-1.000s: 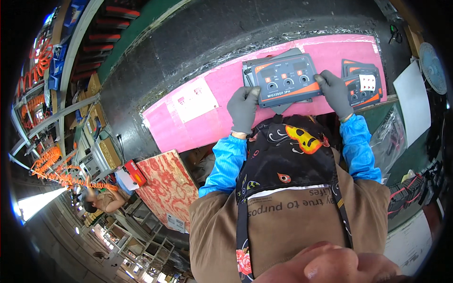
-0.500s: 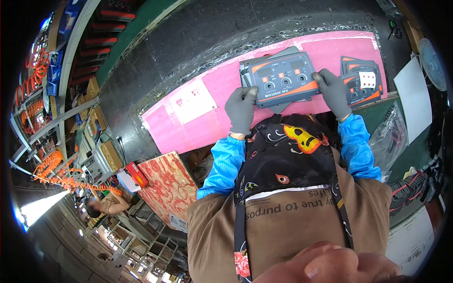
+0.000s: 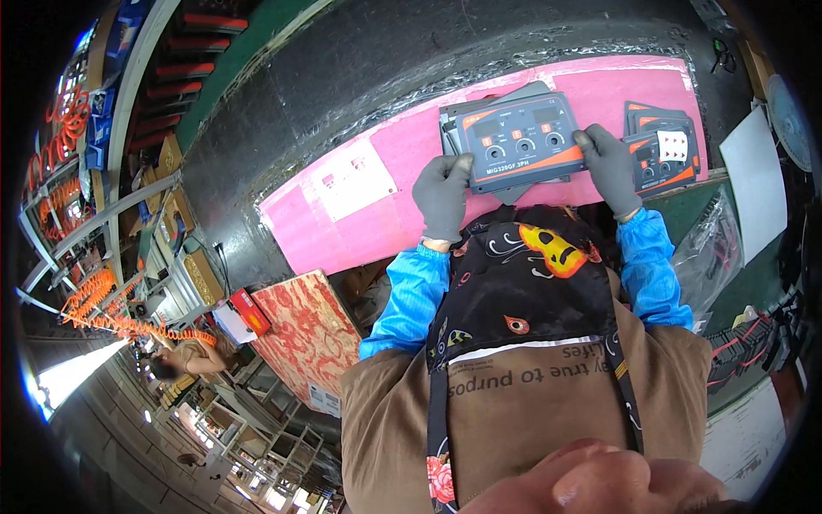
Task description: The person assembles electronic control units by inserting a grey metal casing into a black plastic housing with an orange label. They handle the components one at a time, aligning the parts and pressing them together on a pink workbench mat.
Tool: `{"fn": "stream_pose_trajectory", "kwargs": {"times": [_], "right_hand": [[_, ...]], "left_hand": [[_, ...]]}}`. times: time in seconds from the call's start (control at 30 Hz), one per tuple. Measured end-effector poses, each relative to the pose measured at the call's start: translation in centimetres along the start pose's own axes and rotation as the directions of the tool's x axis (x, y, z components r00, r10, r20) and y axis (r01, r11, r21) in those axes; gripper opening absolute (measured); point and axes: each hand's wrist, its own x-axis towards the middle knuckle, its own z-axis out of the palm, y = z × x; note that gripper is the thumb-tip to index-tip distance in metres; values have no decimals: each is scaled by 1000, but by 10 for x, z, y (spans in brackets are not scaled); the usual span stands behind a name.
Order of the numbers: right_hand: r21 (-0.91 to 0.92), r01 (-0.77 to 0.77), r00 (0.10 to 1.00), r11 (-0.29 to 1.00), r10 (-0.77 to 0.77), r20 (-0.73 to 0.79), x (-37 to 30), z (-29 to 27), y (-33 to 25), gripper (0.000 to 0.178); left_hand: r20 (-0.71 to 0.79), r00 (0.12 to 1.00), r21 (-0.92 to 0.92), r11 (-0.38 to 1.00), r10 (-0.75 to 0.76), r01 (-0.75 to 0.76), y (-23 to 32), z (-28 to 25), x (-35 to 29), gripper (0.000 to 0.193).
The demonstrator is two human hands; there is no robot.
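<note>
Between my two grey-gloved hands is a dark grey control panel with orange corners, display windows and round knob holes. My left hand pinches its lower left corner, thumb on top. At the right edge my right hand grips it the same way. Under the panel lie more flat grey panels, mostly hidden, on a pink sheet. To the right of my right hand rests a stack of similar panels, with a small white sticker sheet showing red marks on the top one.
A white paper lies on the pink sheet's left part. At right are a clear plastic bag and a white sheet. A red-patterned board stands at lower left. Another person is far off at left, near orange coiled hoses.
Both hands still hold the panel, which looks tilted slightly differently. The whole view has shifted a little. The far person's arm and head have moved slightly.
</note>
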Motion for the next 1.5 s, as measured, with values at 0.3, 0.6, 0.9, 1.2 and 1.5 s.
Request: {"fn": "stream_pose_trajectory", "kwargs": {"times": [0.3,0.6,0.9,1.2,1.5], "right_hand": [[56,-7,1000,998,8,-15,-1,2,1,30],[79,-28,999,996,29,-19,-3,0,-4,30],[132,-61,998,989,64,-18,-2,2,-2,29],[124,-35,999,992,39,-38,-1,6,4,28],[189,-54,998,981,58,-18,-1,2,-3,28]], "left_hand": [[-1,1000,28,999,19,-19,-1,1,0,32],[22,1000,36,999,4,-5,-4,-1,1,32],[26,999,-5,999,-37,37,0,0,2,33],[4,999,23,998,-53,53,4,1,0,31],[2,999,17,999,-45,45,7,0,0,31]]}}
